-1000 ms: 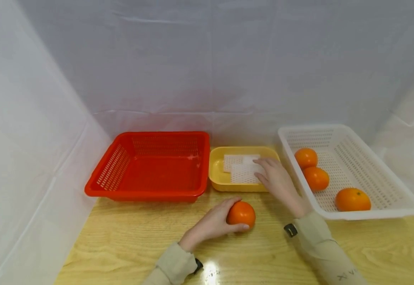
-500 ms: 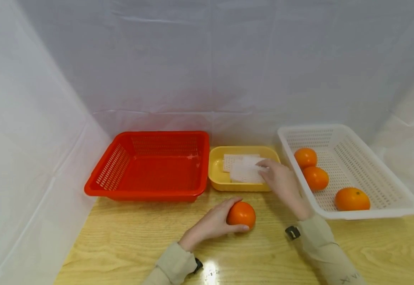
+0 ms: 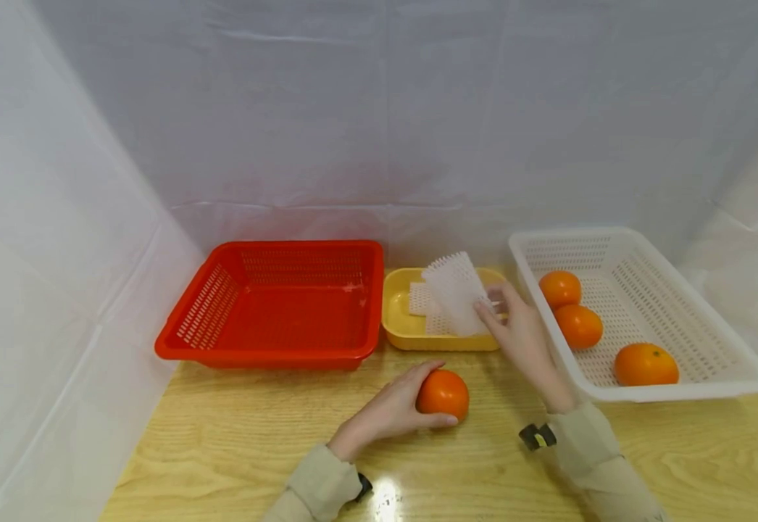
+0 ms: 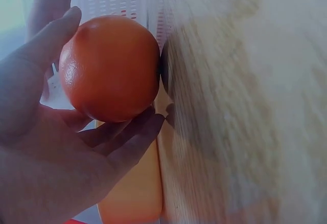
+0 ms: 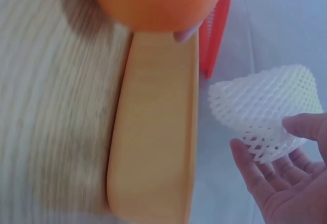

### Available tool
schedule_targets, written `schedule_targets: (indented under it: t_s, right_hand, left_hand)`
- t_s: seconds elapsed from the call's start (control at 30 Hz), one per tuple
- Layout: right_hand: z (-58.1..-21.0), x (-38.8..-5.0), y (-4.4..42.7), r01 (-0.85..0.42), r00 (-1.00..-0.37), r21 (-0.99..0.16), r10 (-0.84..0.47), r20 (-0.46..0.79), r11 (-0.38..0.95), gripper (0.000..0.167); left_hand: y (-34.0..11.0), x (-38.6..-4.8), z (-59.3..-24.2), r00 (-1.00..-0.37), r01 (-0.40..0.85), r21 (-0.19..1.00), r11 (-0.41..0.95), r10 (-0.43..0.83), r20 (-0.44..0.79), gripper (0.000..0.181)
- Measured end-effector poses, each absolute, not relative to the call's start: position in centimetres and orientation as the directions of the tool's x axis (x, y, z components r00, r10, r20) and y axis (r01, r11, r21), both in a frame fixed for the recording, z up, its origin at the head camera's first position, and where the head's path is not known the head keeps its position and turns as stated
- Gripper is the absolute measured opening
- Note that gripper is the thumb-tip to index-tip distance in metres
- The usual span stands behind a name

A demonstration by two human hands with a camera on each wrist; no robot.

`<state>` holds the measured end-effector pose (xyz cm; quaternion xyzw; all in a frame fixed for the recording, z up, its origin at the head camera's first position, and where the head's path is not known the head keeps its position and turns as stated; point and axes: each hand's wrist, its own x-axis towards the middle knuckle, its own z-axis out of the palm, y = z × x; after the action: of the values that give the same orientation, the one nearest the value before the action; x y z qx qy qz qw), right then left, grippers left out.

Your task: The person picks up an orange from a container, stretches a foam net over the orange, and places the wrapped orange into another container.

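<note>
On the wooden table my left hand (image 3: 392,409) curls round an orange (image 3: 443,396), thumb on the near side and fingers on the far side. The left wrist view shows the same orange (image 4: 112,68) between thumb and fingers, resting on the tabletop. Above the yellow tray (image 3: 395,330), my right hand (image 3: 516,330) pinches a white foam net sleeve (image 3: 455,290) by its lower right part. In the right wrist view the foam net (image 5: 265,106) hangs partly opened between thumb and fingers. More white foam nets (image 3: 419,299) lie flat in the tray.
A red basket (image 3: 268,357) stands left of the yellow tray. To the right, a white basket (image 3: 698,391) holds several oranges, among them one near its front (image 3: 646,365). White sheeting (image 3: 379,130) encloses the back and sides.
My right hand has taken hold of a foam net from the tray and lifted it, tilting it upright. The left hand and its orange have stayed in place.
</note>
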<state>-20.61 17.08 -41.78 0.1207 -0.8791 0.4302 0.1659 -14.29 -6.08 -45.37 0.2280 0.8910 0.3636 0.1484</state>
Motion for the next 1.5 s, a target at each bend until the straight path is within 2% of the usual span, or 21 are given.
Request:
schedule_targets:
  t_s: [0.37, 0.47, 0.63, 0.77, 0.93, 1.17, 1.27, 1.4, 1.5]
  right_hand:
    - [-41.1, -19.2, 16.0, -0.315, -0.945, -0.876, -0.032, 0.327, 0.365, 0.03]
    - [-40.8, -18.7, 15.7, -0.285, -0.955, -0.91, -0.009, 0.296, 0.3, 0.03]
    - [-40.5, -18.2, 15.3, -0.288, -0.953, -0.942, 0.049, 0.301, 0.171, 0.029]
    - [-40.5, -17.7, 14.9, -0.293, -0.953, -0.95, 0.051, 0.3, 0.112, 0.034]
    - [-41.0, -17.2, 14.2, -0.325, -0.941, -0.933, 0.042, 0.335, 0.155, 0.048]
    - [-42.3, -17.1, 13.5, -0.471, -0.865, -0.796, -0.024, 0.501, 0.379, 0.033]
    - [-42.5, -16.9, 13.2, -0.495, -0.853, -0.759, -0.069, 0.518, 0.423, 0.033]
    - [-42.5, -16.7, 13.1, -0.48, -0.866, -0.759, -0.098, 0.49, 0.44, 0.038]
    - [-42.4, -16.6, 13.3, -0.472, -0.877, -0.775, -0.136, 0.46, 0.421, 0.039]
  left_hand:
    - [-6.0, -14.5, -45.2, -0.866, 0.26, 0.763, 0.592, 0.492, -0.087, 0.087]
    - [-6.0, -14.6, -44.8, -0.888, 0.249, 0.813, 0.526, 0.458, -0.024, 0.076]
    - [-5.2, -15.4, -43.5, -0.926, 0.29, 0.893, 0.343, 0.337, 0.171, 0.042]
    - [-4.2, -15.8, -42.9, -0.947, 0.269, 0.936, 0.228, 0.24, 0.214, 0.029]
    - [-3.4, -16.1, -42.7, -0.966, 0.237, 0.97, 0.049, 0.117, 0.23, 0.023]
    - [-3.0, -16.5, -42.3, -0.977, 0.213, 0.974, -0.074, 0.018, 0.215, 0.025]
    - [-2.9, -16.6, -42.2, -0.987, 0.157, 0.973, -0.168, 0.0, 0.16, 0.026]
    - [-3.0, -16.8, -42.1, -0.998, 0.046, 0.95, -0.308, 0.016, 0.054, 0.028]
    - [-3.1, -16.9, -42.0, -0.999, -0.009, 0.936, -0.351, 0.038, 0.005, 0.032]
